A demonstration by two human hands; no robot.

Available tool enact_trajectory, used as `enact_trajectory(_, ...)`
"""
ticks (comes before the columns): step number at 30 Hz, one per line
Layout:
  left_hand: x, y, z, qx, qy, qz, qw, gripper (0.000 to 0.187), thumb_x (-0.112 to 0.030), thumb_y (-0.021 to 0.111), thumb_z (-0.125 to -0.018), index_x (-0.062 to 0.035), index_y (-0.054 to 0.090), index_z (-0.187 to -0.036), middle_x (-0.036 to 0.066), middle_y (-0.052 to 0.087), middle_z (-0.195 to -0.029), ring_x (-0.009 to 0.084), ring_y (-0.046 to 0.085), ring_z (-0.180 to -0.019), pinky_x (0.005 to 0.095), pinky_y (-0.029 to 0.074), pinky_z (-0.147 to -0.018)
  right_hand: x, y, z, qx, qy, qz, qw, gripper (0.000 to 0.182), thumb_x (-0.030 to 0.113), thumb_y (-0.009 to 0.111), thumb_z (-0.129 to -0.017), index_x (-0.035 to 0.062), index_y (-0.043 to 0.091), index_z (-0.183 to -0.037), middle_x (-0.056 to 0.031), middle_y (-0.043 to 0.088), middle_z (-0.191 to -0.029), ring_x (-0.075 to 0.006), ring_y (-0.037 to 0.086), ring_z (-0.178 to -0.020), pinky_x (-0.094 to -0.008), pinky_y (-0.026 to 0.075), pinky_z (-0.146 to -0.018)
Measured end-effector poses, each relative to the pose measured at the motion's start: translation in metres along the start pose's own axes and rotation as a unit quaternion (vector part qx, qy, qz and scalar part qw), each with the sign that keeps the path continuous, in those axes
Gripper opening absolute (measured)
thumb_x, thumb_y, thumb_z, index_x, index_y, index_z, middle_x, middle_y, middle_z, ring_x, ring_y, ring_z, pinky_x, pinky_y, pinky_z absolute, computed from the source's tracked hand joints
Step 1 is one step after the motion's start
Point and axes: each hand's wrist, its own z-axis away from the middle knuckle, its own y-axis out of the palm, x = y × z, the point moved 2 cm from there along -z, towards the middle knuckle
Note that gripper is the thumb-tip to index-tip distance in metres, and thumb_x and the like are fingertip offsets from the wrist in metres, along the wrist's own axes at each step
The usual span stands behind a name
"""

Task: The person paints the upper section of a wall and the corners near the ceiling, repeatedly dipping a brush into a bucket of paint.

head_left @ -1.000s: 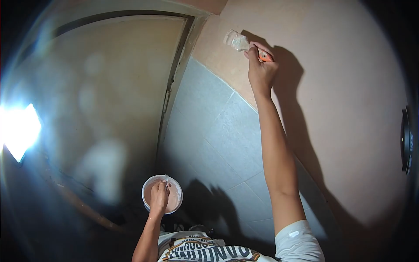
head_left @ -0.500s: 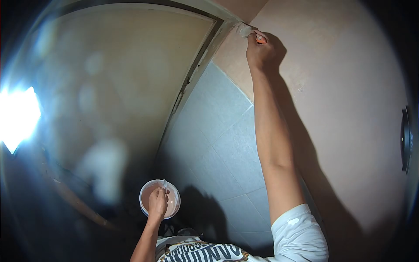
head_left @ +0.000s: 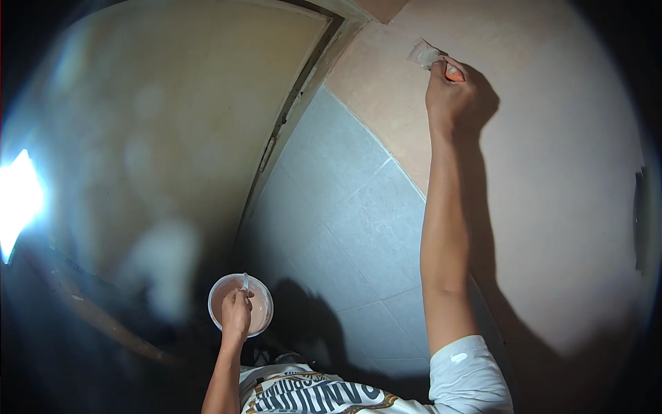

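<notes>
Right hand (head_left: 452,96) clenched on brush (head_left: 429,55), bristles on wall (head_left: 552,172) (keep strokes light); left hand (head_left: 236,314) grips bowl (head_left: 218,293).

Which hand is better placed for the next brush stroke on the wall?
Right. The right hand already grips the paintbrush against the wall; the left hand is low, holding the paint bowl.

Brush handle (head_left: 453,73) mostly hidden in right hand (head_left: 452,100).
</notes>
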Motion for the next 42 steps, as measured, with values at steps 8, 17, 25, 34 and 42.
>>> enact_trajectory(8,0.0,0.003,-0.014,0.015,0.005,-0.031,0.999,0.036,-0.023,0.045,-0.1,0.0036,0.065,-0.086,0.004,0.052,-0.062,0.0146,0.049,-0.058,0.0343,0.04,-0.06,0.007,-0.055,-0.028,0.081,0.039,-0.054,0.995,0.017,0.014,0.07,-0.086,-0.0004,0.075,-0.094,-0.0102,0.075,-0.077,-0.0181,0.071,-0.069,-0.0298,0.054,-0.068)
enact_trajectory(17,0.007,0.009,-0.013,0.01,0.004,-0.032,0.999,0.036,-0.023,0.047,-0.098,0.0048,0.066,-0.086,0.006,0.054,-0.062,0.016,0.052,-0.059,0.035,0.042,-0.06,0.0,0.062,-0.093,0.281,0.021,0.029,0.959,0.033,0.024,0.073,-0.083,0.0004,0.057,-0.065,-0.0098,0.064,-0.062,-0.0216,0.066,-0.059,-0.036,0.052,-0.061)
enact_trajectory(25,0.009,0.012,-0.008,-0.001,-0.003,-0.047,0.999,0.034,-0.022,0.047,-0.099,0.0032,0.066,-0.085,0.003,0.053,-0.059,0.0131,0.05,-0.055,0.0329,0.039,-0.056,-0.023,0.086,-0.248,0.209,0.028,-0.024,0.977,0.026,0.019,0.071,-0.085,-0.0015,0.059,-0.074,-0.01,0.065,-0.067,-0.0165,0.069,-0.068,-0.0313,0.054,-0.066)
enact_trajectory(34,0.033,0.008,-0.028,0.011,-0.019,-0.021,1.0,0.035,-0.023,0.047,-0.098,-0.0005,0.064,-0.079,0.003,0.053,-0.059,0.0117,0.049,-0.051,0.03,0.035,-0.049,0.019,0.066,-0.376,-0.028,-0.147,0.227,0.962,0.023,0.02,0.07,-0.091,-0.0024,0.067,-0.092,-0.0186,0.071,-0.092,-0.03,0.066,-0.086,-0.042,0.051,-0.084)
enact_trajectory(42,0.035,0.006,-0.036,-0.019,0.027,-0.082,0.996,0.035,-0.022,0.048,-0.096,0.0029,0.067,-0.081,0.006,0.057,-0.061,0.0159,0.055,-0.056,0.0344,0.041,-0.055,0.088,0.034,-0.23,0.033,-0.058,0.229,0.971,0.03,0.022,0.072,-0.086,-0.0021,0.06,-0.071,-0.0127,0.068,-0.071,-0.0209,0.066,-0.068,-0.036,0.052,-0.068)
